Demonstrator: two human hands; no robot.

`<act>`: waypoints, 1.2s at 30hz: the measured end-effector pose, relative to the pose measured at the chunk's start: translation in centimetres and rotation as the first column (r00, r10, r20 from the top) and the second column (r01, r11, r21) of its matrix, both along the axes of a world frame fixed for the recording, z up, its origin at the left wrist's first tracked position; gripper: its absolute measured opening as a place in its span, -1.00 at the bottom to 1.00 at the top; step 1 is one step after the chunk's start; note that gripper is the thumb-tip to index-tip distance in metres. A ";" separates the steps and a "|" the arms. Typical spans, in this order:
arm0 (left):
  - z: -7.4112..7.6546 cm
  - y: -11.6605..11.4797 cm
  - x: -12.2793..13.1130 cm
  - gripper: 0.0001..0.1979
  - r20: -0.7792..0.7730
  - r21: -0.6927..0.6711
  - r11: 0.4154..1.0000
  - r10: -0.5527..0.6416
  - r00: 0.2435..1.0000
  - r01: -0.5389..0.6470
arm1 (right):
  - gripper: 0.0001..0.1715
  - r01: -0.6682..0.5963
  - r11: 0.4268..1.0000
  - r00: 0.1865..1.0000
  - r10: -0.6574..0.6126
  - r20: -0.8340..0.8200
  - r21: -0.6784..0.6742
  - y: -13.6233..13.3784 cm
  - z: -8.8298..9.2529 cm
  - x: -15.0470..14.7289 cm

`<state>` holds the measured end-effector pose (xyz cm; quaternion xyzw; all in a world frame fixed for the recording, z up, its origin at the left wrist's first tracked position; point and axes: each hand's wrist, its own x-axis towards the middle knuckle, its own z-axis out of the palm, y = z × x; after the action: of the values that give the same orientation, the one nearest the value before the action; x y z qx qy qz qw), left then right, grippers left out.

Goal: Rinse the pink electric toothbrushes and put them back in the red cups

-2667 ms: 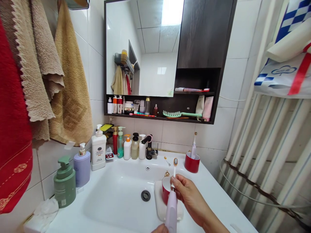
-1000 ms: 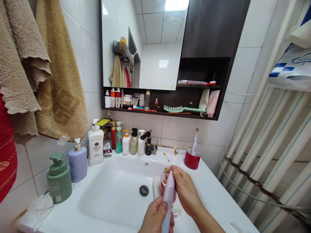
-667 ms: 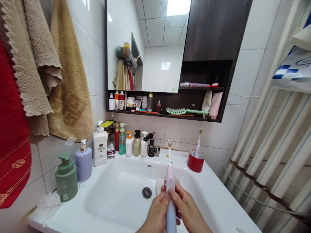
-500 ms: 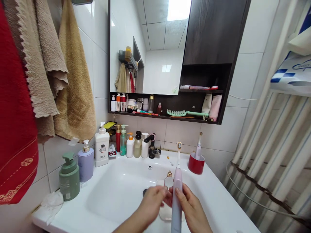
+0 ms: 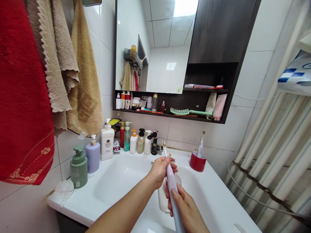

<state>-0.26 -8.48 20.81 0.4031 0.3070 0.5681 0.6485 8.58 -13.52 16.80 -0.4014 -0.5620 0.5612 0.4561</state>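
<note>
My right hand [image 5: 187, 212] is wrapped round the lower handle of a pale lilac electric toothbrush [image 5: 173, 186], which tilts up and to the left. My left hand [image 5: 160, 170] reaches across and pinches the brush's thin neck just below the orange-and-white head [image 5: 164, 143]. Both hands hover over the white washbasin [image 5: 116, 181]. Under them a red cup [image 5: 178, 179] stands on a white tray, mostly hidden by my hands.
Another red cup [image 5: 197, 160] with an electric toothbrush stands at the back right of the basin. Pump bottles [image 5: 107, 144] and a black tap [image 5: 154, 142] line the back and left rim. Towels [image 5: 60, 71] hang at the left; a mirror cabinet [image 5: 175, 58] hangs above.
My left hand has moved up from the handle to the brush's neck, my forearm now stretching across the basin. The brush tips further left. The view has shifted right.
</note>
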 end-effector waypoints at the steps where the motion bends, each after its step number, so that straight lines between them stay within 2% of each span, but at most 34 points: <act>1: 0.0 -0.1 0.0 -0.78 -0.008 -0.006 1.000 0.003 1.000 -0.003 | -0.67 0.021 1.000 1.000 -0.021 -0.004 -0.005 -0.1 0.2 0.0; 5: -0.4 0.0 0.1 -0.80 -0.032 -0.002 0.999 0.045 0.998 -0.045 | -0.67 0.096 0.995 0.995 -0.096 -0.010 -0.025 -0.2 0.6 -0.1; 10: -0.3 0.3 0.0 -0.79 -0.002 0.055 0.998 -0.014 1.000 0.014 | -0.62 0.031 0.999 0.998 -0.032 -0.062 -0.018 0.2 0.7 -0.2; 13: 0.2 0.5 0.1 -0.76 -0.049 0.096 0.995 0.012 0.999 -0.007 | -0.57 0.148 0.986 0.989 -0.149 0.008 0.079 0.7 0.6 -0.3; 15: 0.3 0.6 0.4 -0.75 -0.083 0.096 0.995 0.020 0.996 -0.011 | -0.55 0.197 0.976 0.980 -0.199 0.008 0.097 1.0 0.3 -0.3; 19: -0.1 0.9 0.9 -0.75 -0.079 0.079 0.997 0.017 0.997 -0.010 | -0.60 0.147 0.989 0.987 -0.146 -0.063 0.013 1.2 -0.4 -0.5; 21: -0.3 1.0 1.0 -0.76 -0.084 0.088 0.996 0.026 0.996 -0.019 | -0.65 0.149 0.988 0.987 -0.148 -0.061 0.028 1.2 -0.4 -0.5; 27: -0.3 1.6 1.0 -0.79 -0.060 0.047 0.999 0.005 0.998 -0.003 | -0.70 0.053 0.998 0.998 -0.052 -0.048 0.040 1.3 0.0 0.2; 32: -0.3 1.6 1.1 -0.83 -0.045 0.035 0.999 -0.006 0.999 0.007 | -0.66 0.093 0.996 0.995 -0.092 -0.043 0.018 1.4 0.1 0.4; 36: -0.3 1.4 1.4 -0.84 -0.058 0.019 1.000 0.013 0.998 -0.012 | -0.57 0.195 0.981 0.980 -0.194 -0.047 0.015 2.0 -0.8 0.4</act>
<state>1.10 -7.07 20.56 0.4236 0.3230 0.5632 0.6317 9.00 -11.55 16.02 -0.4371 -0.5148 0.5175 0.5255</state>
